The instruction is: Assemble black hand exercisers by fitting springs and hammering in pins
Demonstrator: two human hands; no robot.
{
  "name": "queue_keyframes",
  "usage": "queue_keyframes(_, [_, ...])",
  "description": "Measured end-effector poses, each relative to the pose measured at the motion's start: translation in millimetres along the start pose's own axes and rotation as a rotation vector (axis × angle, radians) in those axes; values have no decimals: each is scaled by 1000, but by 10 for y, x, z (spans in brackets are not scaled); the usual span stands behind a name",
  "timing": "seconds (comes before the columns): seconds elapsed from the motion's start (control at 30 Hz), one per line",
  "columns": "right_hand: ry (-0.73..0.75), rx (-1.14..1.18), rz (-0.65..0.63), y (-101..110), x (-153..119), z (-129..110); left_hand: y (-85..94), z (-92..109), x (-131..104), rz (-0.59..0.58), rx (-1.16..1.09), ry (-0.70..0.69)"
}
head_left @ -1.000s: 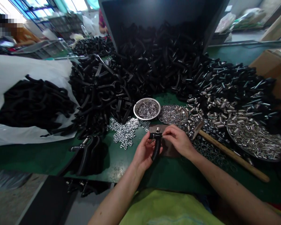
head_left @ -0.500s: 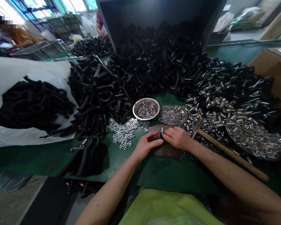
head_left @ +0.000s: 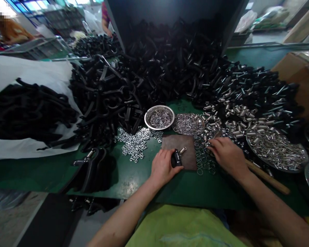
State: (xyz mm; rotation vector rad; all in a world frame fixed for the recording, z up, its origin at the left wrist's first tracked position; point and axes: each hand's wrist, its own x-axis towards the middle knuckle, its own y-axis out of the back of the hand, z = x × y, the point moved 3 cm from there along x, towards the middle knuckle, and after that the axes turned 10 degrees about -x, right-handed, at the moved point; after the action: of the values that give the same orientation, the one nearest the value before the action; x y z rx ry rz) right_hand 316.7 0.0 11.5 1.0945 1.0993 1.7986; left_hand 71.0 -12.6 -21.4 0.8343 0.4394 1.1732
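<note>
My left hand is closed around a small black part, pressing it down on a brown flat plate. A coil spring sticks out from beside that part, over the plate. Off to the right, my right hand has its thumb and fingers pinched together at a heap of small metal parts; whatever is between the fingertips is too small to make out. Beneath and behind this hand lies a hammer, its wooden handle showing past the wrist. Thin wire rings lie between the plate and my right hand.
Behind the plate stand a round metal bowl and an oval tray of small parts. Nuts lie to the left, coil springs and a tray of pins to the right. Black parts are heaped behind. Other people work at the back left.
My right hand has left the black part and moved right to the small metal parts by the hammer head. My left hand keeps the black part on the plate. The view has shifted slightly.
</note>
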Motion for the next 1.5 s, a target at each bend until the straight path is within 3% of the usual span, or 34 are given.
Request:
queue_keyframes(0.07, [-156,-75,-93,-65,-245,237,4,0,13,15,5,32])
queue_keyframes(0.17, [-274,-129,-188,-208,-510,442,20,13,32,23,36,55])
queue_keyframes(0.3, [-345,-126,-226,-242,-520,477,33,16,43,13,67,73])
queue_keyframes(0.4, [-371,-118,-242,-42,-347,381,33,12,42,7,67,78])
queue_keyframes(0.5, [-350,127,-192,228,-166,127,35,14,41,5,67,82])
queue_keyframes(0.6, [-207,462,-60,392,-60,-254,42,24,42,9,74,81])
queue_keyframes(0.7, [-58,512,-123,415,-28,-544,46,35,44,10,82,81])
queue_keyframes(0.8, [-48,526,-137,517,-16,-585,45,31,46,4,85,89])
queue_keyframes(0.9, [-173,591,101,664,-39,-493,43,21,46,5,82,89])
queue_keyframes(0.97, [-165,551,126,620,-72,-502,43,17,45,7,81,89])
queue_keyframes(1.1, [-50,401,-151,291,-126,-567,38,24,46,5,86,97])
queue_keyframes(1.17, [-122,341,-107,214,-155,-455,33,33,47,5,82,102])
queue_keyframes(1.27, [-310,167,10,164,-246,-101,42,42,45,25,44,129])
queue_keyframes(1.4, [-444,-94,-39,-9,-390,399,125,34,35,98,-159,263])
queue_keyframes(1.5, [-424,-126,-70,-98,-377,467,219,75,29,179,-397,357])
